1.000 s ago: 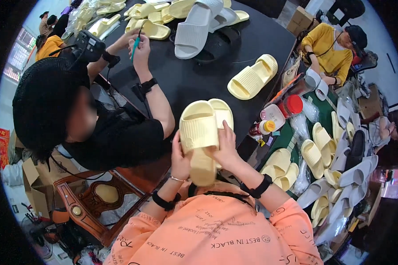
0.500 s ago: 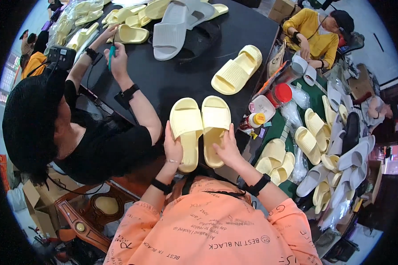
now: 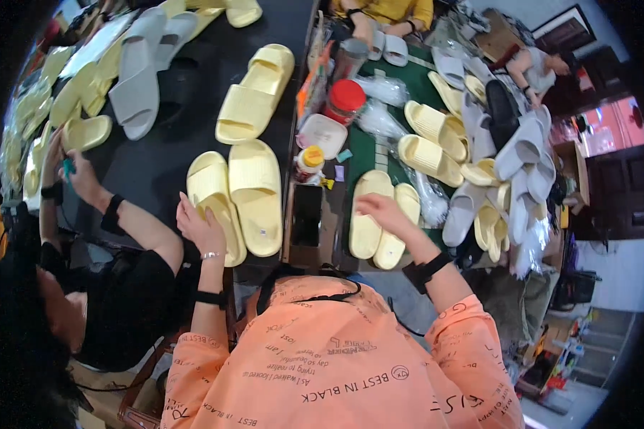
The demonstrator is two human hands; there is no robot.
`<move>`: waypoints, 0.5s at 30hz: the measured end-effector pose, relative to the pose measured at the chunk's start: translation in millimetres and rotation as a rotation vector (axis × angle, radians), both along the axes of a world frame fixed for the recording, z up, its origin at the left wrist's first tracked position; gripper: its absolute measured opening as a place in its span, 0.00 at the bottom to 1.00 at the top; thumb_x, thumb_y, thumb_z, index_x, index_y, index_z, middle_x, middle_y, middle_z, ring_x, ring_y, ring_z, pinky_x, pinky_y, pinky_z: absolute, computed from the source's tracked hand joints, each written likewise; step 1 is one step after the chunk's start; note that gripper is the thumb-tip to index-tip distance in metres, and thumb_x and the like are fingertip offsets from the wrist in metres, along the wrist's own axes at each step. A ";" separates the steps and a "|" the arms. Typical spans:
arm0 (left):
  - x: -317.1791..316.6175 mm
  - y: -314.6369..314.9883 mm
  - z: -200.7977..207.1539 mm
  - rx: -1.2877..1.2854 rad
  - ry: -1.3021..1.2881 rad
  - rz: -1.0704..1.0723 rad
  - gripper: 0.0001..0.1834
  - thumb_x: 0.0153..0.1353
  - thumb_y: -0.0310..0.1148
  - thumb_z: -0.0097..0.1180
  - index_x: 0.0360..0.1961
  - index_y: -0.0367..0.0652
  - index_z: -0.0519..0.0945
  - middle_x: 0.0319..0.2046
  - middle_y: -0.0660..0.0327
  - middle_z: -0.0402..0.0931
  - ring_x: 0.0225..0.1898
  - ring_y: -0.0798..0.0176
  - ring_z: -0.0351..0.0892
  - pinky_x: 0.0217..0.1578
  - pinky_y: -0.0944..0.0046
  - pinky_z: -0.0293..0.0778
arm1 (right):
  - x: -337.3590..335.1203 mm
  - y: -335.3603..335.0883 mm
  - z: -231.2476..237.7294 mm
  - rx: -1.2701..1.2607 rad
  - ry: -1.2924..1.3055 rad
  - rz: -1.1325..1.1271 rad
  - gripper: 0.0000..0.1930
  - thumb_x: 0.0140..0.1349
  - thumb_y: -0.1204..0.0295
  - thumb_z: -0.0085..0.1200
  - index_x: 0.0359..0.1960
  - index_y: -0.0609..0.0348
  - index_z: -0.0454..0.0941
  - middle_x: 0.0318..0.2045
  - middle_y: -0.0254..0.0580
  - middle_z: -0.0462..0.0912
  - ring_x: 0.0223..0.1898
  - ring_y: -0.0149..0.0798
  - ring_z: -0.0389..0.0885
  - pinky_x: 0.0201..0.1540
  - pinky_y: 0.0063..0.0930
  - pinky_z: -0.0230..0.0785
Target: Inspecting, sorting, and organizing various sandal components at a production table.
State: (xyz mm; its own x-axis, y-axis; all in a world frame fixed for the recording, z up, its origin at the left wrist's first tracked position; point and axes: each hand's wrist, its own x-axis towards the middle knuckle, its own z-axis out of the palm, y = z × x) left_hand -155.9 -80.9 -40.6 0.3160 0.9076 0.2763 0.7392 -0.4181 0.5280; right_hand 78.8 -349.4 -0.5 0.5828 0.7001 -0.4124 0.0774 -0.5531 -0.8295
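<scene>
Yellow slides everywhere, one hand on each side of the setup

So there's a yellow slipper pair [image 3: 257, 207] at the near edge of the black worktop [image 3: 168, 161], side by side, toes pointing far. Matte, foam-looking stuff, rounded toes, wide one-piece straps, plus a small pale label on the right one's heel. The left hand [image 3: 203, 230] is against the left slipper's outer side, fingers loose and apart; can't tell if there's any real grip.

Right hand [image 3: 383, 211] is over a second yellow pair [image 3: 365, 232] on the green surface [image 3: 361, 154] to the right, fingers relaxed and slightly bent. Can't tell if it's touching.

Just past the first pair: more yellow slippers [image 3: 245, 111] with chunky straps. Between the two areas sit a glossy red-lidded jar [image 3: 345, 100], a pale tub [image 3: 323, 136] and a yellow-capped bottle [image 3: 310, 163]. Farther right, crinkly clear plastic [image 3: 431, 200] and a heap of smooth grey slippers [image 3: 519, 148]. Far left, a big grey slipper [image 3: 134, 86] with a ribbed strap.
</scene>
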 end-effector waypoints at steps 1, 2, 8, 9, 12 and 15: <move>4.2 -12.7 13.6 0.074 -0.017 -0.074 0.29 0.49 0.26 0.48 0.55 0.38 0.58 0.46 0.47 0.59 0.48 0.47 0.58 0.50 0.53 0.53 | 18.2 -34.9 -18.4 -0.035 -0.031 -0.125 0.15 0.53 0.68 0.48 0.39 0.66 0.72 0.32 0.45 0.77 0.35 0.32 0.75 0.38 0.22 0.66; 7.1 -24.8 19.8 0.148 -0.016 -0.139 0.30 0.50 0.29 0.48 0.55 0.36 0.56 0.46 0.47 0.59 0.49 0.47 0.56 0.51 0.52 0.50 | 34.9 -68.4 -38.3 -0.121 -0.220 -0.173 0.14 0.53 0.68 0.48 0.37 0.66 0.73 0.30 0.44 0.78 0.32 0.32 0.76 0.36 0.22 0.67; 15.3 -68.6 7.1 -0.046 0.068 -0.260 0.33 0.52 0.37 0.48 0.55 0.31 0.52 0.52 0.44 0.53 0.54 0.44 0.50 0.55 0.51 0.45 | 66.9 -236.1 -108.9 -0.587 -0.300 -0.728 0.10 0.47 0.69 0.48 0.20 0.64 0.76 0.15 0.46 0.76 0.19 0.38 0.75 0.25 0.29 0.67; 17.1 -69.9 3.4 -0.017 0.128 -0.243 0.34 0.53 0.38 0.48 0.56 0.31 0.50 0.53 0.42 0.51 0.56 0.43 0.48 0.56 0.51 0.43 | 63.7 -244.1 -110.0 -0.586 -0.297 -0.727 0.10 0.47 0.69 0.48 0.20 0.64 0.76 0.15 0.46 0.76 0.19 0.38 0.75 0.25 0.29 0.67; 24.0 -66.0 -0.9 -0.055 0.243 -0.270 0.39 0.53 0.42 0.47 0.57 0.29 0.45 0.57 0.41 0.44 0.59 0.43 0.42 0.57 0.49 0.40 | 64.8 -258.3 -120.4 -0.516 -0.243 -0.894 0.07 0.48 0.73 0.48 0.26 0.63 0.75 0.17 0.45 0.76 0.18 0.38 0.75 0.23 0.28 0.67; 24.0 -65.4 -7.8 -0.055 0.315 -0.278 0.40 0.53 0.43 0.47 0.57 0.28 0.44 0.57 0.40 0.44 0.60 0.43 0.41 0.58 0.50 0.39 | 71.9 -257.1 -133.0 -0.298 -0.165 -1.028 0.11 0.51 0.79 0.43 0.38 0.63 0.68 0.19 0.42 0.73 0.16 0.33 0.72 0.15 0.23 0.63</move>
